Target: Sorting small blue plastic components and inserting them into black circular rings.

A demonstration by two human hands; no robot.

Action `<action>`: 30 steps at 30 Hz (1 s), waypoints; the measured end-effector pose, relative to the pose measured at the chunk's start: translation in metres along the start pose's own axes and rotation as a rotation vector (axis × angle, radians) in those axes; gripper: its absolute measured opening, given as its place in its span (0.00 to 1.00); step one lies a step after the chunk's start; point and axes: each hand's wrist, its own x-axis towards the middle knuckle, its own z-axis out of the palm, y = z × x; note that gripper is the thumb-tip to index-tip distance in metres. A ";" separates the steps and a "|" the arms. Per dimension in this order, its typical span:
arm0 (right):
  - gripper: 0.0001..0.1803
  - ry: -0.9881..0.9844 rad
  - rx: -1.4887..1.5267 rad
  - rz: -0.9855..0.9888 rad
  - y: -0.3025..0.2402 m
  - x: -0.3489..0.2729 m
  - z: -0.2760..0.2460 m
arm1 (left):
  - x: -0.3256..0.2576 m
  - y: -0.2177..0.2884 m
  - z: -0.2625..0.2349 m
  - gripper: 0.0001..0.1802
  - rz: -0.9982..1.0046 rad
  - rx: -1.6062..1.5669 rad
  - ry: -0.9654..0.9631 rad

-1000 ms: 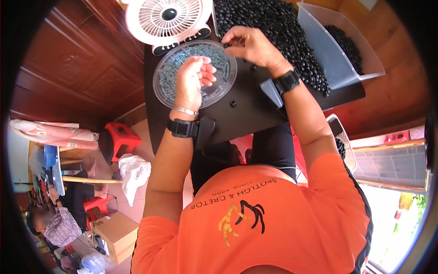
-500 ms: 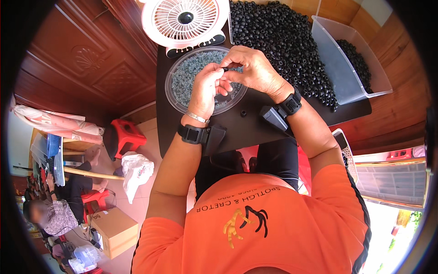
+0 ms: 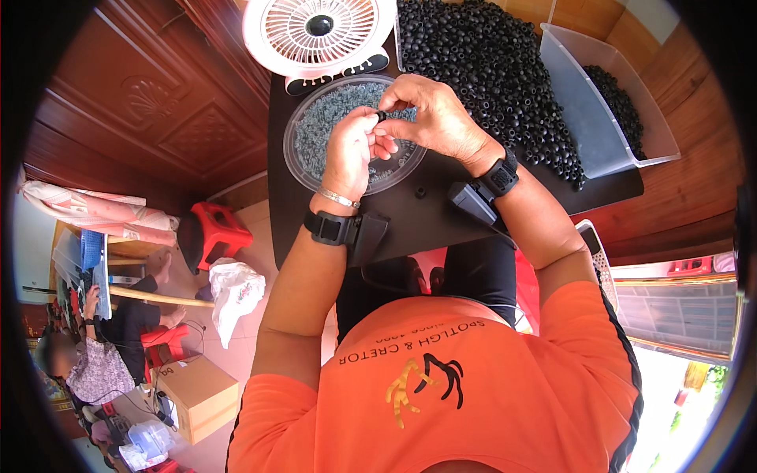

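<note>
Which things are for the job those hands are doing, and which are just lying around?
For the job, it seems:
small black piece where the left hand and right hand meet
heap of black pieces
round tray with bluish bits
clear bin, probably

Just lying around:
white fan
red stool
white bag
cardboard box

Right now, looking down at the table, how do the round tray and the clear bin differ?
The round tray has a circular rim; the clear bin has straight sides. The tray holds small pale blue-grey pieces, the bin black pieces. The left hand and right hand partly cover the tray; neither touches the bin. Both are see-through containers.
</note>
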 end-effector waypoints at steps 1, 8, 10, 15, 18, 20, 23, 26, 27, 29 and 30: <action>0.14 -0.016 -0.055 -0.023 0.002 0.000 0.001 | 0.001 0.000 -0.001 0.10 0.003 0.008 -0.032; 0.10 0.013 -0.130 -0.179 0.004 0.001 0.003 | 0.003 0.008 -0.007 0.11 0.037 0.143 0.006; 0.08 0.045 -0.140 -0.156 0.009 0.001 0.004 | 0.002 0.012 -0.013 0.11 0.064 0.146 0.079; 0.06 -0.206 -0.241 -0.119 0.013 -0.006 0.006 | 0.003 0.013 -0.016 0.11 0.094 0.043 0.214; 0.05 -0.317 -0.336 -0.122 0.016 -0.010 0.014 | 0.004 0.011 -0.018 0.11 0.071 0.054 0.206; 0.05 -0.341 -0.353 -0.133 0.016 -0.010 0.015 | 0.003 0.013 -0.018 0.11 0.080 0.043 0.198; 0.05 -0.298 -0.355 -0.126 0.014 -0.010 0.011 | 0.002 0.013 -0.014 0.11 0.075 0.041 0.212; 0.05 -0.255 -0.334 -0.087 0.015 -0.006 0.010 | 0.002 0.013 -0.016 0.11 0.065 0.021 0.218; 0.05 -0.258 -0.334 -0.088 0.014 -0.006 0.012 | 0.002 0.013 -0.016 0.11 0.065 0.020 0.219; 0.05 -0.304 -0.219 -0.140 0.011 -0.006 0.015 | 0.002 0.013 -0.015 0.11 0.071 0.017 0.222; 0.05 -0.306 -0.218 -0.140 0.010 -0.006 0.017 | 0.002 0.013 -0.016 0.11 0.071 0.016 0.223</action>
